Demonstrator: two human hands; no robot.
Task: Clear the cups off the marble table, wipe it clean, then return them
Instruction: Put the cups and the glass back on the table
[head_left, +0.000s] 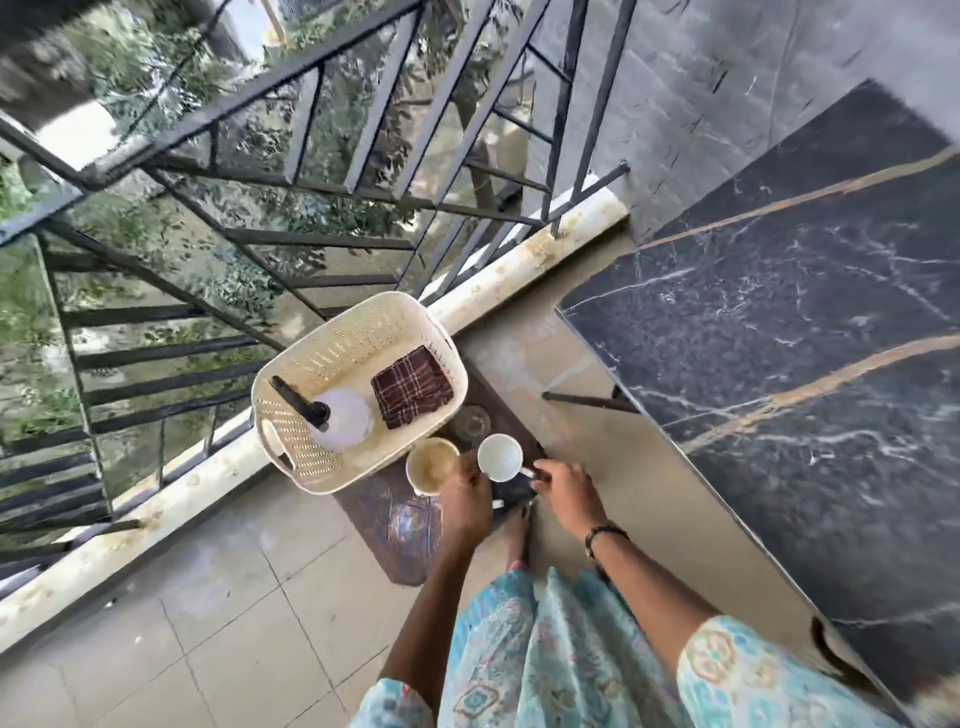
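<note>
one dark marble table (779, 332) at right, cream basket (291, 358) on a low board by the railing, two cups beside it, left hand (465, 499) gripping the tan cup (431, 465), right hand (566, 491) pinching the white cup (500, 456) handle

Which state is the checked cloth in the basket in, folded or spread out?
Folded. The checked cloth lies as a compact, thick square in one end of the basket, beside the spray bottle, with stacked layers showing at its edge.
</note>
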